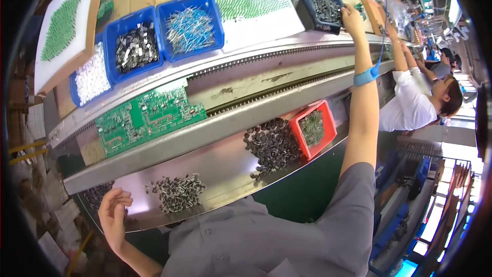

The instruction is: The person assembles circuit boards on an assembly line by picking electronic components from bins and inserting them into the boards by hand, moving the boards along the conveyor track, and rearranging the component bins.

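At the far right of the bench, my right hand (352,19) grips the right rim of a dark blue bin (305,7). Small black components (326,9) fill that bin. A blue strap (366,76) with a cord circles my right wrist. My left hand (114,214) hovers at the lower left with fingers loosely curled and the thumb apart; nothing shows in it. Beside it, a dark pile of small parts (97,194) lies on the metal ledge. A heap of small silver cylindrical components (178,193) is to its right.
A green circuit board (148,118) sits on the conveyor rail. Blue bins (110,38) hold black, blue-leaded and white parts behind it. A red bin (328,133) stands by black round components (271,146). White foam boards (271,28) carry green pieces. A co-worker (410,100) sits at right.
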`<state>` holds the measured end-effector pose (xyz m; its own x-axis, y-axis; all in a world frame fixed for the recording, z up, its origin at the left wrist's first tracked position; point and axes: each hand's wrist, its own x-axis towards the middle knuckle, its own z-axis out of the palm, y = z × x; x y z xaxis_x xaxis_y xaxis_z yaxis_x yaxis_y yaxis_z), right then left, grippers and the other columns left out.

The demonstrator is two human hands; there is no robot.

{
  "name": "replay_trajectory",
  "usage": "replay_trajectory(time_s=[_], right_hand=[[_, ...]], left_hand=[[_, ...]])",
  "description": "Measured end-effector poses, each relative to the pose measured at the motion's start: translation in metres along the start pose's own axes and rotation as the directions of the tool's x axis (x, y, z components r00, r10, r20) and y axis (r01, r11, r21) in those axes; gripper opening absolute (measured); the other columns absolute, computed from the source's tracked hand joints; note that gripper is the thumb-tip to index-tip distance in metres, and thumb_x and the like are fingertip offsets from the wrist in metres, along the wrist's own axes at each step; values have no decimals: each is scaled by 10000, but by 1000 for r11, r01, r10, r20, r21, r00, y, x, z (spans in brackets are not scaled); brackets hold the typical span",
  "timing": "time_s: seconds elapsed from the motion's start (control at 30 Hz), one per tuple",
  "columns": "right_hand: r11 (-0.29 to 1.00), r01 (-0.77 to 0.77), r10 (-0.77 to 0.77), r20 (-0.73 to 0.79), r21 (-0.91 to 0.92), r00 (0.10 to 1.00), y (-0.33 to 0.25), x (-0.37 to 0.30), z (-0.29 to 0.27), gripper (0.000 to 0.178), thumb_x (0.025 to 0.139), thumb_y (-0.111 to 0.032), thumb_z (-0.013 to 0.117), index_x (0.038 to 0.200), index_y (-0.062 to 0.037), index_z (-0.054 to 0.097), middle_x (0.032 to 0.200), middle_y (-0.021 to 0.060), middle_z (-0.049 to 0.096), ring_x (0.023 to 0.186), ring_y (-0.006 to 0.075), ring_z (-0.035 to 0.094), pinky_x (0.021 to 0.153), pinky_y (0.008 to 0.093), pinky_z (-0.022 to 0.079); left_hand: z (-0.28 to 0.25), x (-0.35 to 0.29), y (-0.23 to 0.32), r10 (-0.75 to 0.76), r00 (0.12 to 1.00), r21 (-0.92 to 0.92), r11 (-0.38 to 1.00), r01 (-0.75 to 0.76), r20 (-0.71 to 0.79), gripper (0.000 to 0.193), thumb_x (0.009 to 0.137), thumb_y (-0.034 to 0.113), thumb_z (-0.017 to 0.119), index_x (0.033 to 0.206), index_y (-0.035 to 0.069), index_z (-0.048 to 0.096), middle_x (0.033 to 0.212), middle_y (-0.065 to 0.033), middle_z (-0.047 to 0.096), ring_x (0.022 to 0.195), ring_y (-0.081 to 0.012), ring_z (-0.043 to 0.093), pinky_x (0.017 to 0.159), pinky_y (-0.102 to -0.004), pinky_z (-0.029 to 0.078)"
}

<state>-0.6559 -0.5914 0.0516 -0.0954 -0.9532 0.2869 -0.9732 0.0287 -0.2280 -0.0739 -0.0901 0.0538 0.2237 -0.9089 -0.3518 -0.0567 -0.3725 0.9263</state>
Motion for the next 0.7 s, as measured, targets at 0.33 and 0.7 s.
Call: replay_trajectory(time_s=[0.33,0.7], right_hand=[[921,250,-180,-243,300,953,-70,-114,-69,354,937,-234,581,1231,-38,572,1023,150,666,882,180,634,788,293,490],[865,228,-302,101,448,948,-141,-338,-89,112,860,41,579,964,44,618,888,144,650,830,224,623,787,294,469]], left_hand=[[-14,-19,-5,11,997,1,1000,-11,-76,290,894,23,514,1171,-62,532,1012,-126,621,892,-170,595,839,-294,482],[-40,-40,-24,27,991,-21,999,-30,-133,272,905,-21,498,1172,-45,548,1023,-121,638,914,-161,618,836,-286,492]])
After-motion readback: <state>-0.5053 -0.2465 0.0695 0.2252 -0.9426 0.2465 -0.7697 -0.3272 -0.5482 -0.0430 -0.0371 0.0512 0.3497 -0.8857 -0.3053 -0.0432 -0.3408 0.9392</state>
